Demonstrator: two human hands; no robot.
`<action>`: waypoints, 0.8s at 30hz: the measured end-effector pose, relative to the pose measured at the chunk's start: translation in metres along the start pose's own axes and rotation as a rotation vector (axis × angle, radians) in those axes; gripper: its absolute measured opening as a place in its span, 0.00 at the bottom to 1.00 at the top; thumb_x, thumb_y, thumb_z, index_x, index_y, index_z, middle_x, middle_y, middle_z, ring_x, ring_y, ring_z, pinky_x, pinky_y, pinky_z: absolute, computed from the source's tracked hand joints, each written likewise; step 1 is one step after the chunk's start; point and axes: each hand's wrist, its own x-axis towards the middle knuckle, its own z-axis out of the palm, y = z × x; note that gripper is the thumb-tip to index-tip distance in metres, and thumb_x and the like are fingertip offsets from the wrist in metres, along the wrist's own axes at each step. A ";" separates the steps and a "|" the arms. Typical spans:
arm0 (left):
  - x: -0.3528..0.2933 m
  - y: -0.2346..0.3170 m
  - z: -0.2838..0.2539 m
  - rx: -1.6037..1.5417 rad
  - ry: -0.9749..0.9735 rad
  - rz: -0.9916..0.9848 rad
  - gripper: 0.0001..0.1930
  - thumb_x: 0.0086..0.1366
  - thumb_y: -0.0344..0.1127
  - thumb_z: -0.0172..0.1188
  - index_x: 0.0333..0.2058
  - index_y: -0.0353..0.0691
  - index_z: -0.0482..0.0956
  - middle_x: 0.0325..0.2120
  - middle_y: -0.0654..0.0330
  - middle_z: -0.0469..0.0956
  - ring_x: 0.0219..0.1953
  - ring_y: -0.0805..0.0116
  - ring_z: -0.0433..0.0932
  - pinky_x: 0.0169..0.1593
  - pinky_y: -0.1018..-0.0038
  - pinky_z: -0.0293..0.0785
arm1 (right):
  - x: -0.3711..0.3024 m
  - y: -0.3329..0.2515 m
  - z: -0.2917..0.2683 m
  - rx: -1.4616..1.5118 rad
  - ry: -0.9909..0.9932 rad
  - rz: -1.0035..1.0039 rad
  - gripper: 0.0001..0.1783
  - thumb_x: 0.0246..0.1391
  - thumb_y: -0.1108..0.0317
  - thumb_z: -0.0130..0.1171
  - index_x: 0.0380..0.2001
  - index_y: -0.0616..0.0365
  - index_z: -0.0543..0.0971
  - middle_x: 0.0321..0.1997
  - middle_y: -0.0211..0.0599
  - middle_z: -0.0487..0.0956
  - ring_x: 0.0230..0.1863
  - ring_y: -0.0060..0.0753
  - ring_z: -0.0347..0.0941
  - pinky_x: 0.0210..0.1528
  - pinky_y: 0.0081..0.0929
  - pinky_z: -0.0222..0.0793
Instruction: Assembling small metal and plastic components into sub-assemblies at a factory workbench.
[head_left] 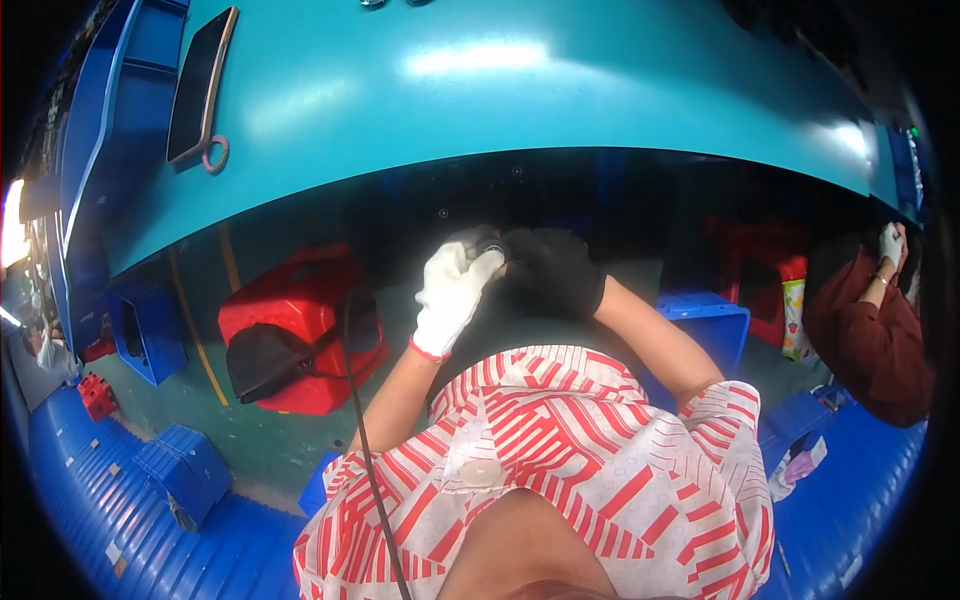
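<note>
My left hand (452,290), in a white glove with a red cuff, is closed with thumb and fingers pinching a small dark round part (493,247) with a shiny rim. From the right my right hand (560,272), in a black glove, comes up against the same part with its fingers curled in. Its finger outlines blend into the dark background. Both hands are together in front of my body, below the near edge of the teal table (480,110). The gloves cover much of the part, so its exact kind is unclear.
A dark-screened tablet or phone (200,90) lies at the table's left beside a pink ring (215,154). A red stool (300,320) and blue crates (146,330) stand on the floor. A thin cable (366,450) hangs before me. Another person (865,330) sits at right.
</note>
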 end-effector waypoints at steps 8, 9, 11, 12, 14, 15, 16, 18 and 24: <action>0.008 0.020 -0.006 -0.157 -0.132 -0.142 0.21 0.59 0.25 0.57 0.51 0.25 0.68 0.30 0.53 0.77 0.27 0.72 0.77 0.35 0.79 0.77 | -0.004 0.001 0.012 -0.018 0.180 -0.009 0.13 0.46 0.61 0.63 0.35 0.54 0.78 0.29 0.43 0.79 0.30 0.44 0.77 0.31 0.35 0.72; 0.009 0.023 -0.010 -0.157 -0.132 -0.144 0.21 0.59 0.25 0.57 0.51 0.25 0.68 0.30 0.53 0.77 0.27 0.72 0.77 0.35 0.79 0.77 | -0.002 0.001 0.008 0.035 0.112 -0.047 0.14 0.46 0.61 0.63 0.36 0.54 0.77 0.29 0.43 0.79 0.30 0.44 0.77 0.31 0.35 0.72; 0.011 0.028 -0.016 -0.086 -0.282 -0.223 0.22 0.59 0.25 0.57 0.52 0.26 0.67 0.32 0.52 0.77 0.29 0.71 0.78 0.37 0.79 0.77 | 0.000 0.002 0.002 0.090 0.044 -0.083 0.16 0.46 0.61 0.63 0.38 0.54 0.77 0.29 0.43 0.79 0.30 0.43 0.77 0.31 0.35 0.72; 0.010 0.026 -0.014 -0.089 -0.279 -0.224 0.22 0.59 0.25 0.57 0.52 0.26 0.67 0.32 0.52 0.77 0.29 0.71 0.78 0.37 0.79 0.77 | 0.001 0.003 0.000 0.041 0.029 -0.084 0.17 0.46 0.60 0.63 0.39 0.53 0.77 0.29 0.42 0.79 0.30 0.43 0.77 0.31 0.35 0.72; 0.007 0.018 -0.006 -0.325 -0.181 -0.136 0.22 0.59 0.26 0.58 0.52 0.26 0.68 0.36 0.53 0.76 0.32 0.72 0.77 0.37 0.79 0.76 | 0.002 0.001 -0.003 -0.008 0.011 -0.085 0.18 0.46 0.60 0.63 0.41 0.53 0.76 0.29 0.42 0.79 0.30 0.43 0.77 0.30 0.35 0.72; 0.006 0.014 -0.002 -0.327 -0.180 -0.137 0.22 0.59 0.26 0.58 0.52 0.26 0.68 0.36 0.53 0.76 0.32 0.72 0.77 0.37 0.79 0.76 | 0.003 -0.003 -0.006 -0.027 -0.034 -0.017 0.19 0.46 0.63 0.62 0.43 0.54 0.76 0.32 0.43 0.79 0.32 0.45 0.77 0.33 0.36 0.72; 0.004 0.009 0.002 -0.233 -0.110 -0.055 0.22 0.58 0.26 0.59 0.52 0.27 0.68 0.37 0.53 0.76 0.33 0.72 0.76 0.38 0.79 0.75 | 0.005 -0.006 -0.007 -0.047 -0.080 0.051 0.20 0.46 0.66 0.61 0.46 0.56 0.75 0.35 0.45 0.79 0.35 0.47 0.77 0.36 0.36 0.72; 0.000 0.006 0.006 0.001 0.004 0.048 0.22 0.58 0.27 0.59 0.52 0.29 0.69 0.37 0.55 0.76 0.34 0.73 0.74 0.38 0.79 0.73 | 0.003 -0.007 -0.003 -0.066 -0.035 0.031 0.20 0.46 0.67 0.61 0.44 0.56 0.76 0.33 0.44 0.79 0.34 0.46 0.77 0.35 0.36 0.72; 0.003 -0.004 0.002 0.201 -0.003 0.122 0.22 0.58 0.26 0.58 0.52 0.29 0.69 0.36 0.55 0.76 0.33 0.75 0.74 0.36 0.79 0.73 | 0.004 -0.001 0.000 -0.096 0.051 -0.097 0.16 0.43 0.69 0.61 0.39 0.57 0.78 0.30 0.43 0.80 0.32 0.45 0.78 0.33 0.35 0.72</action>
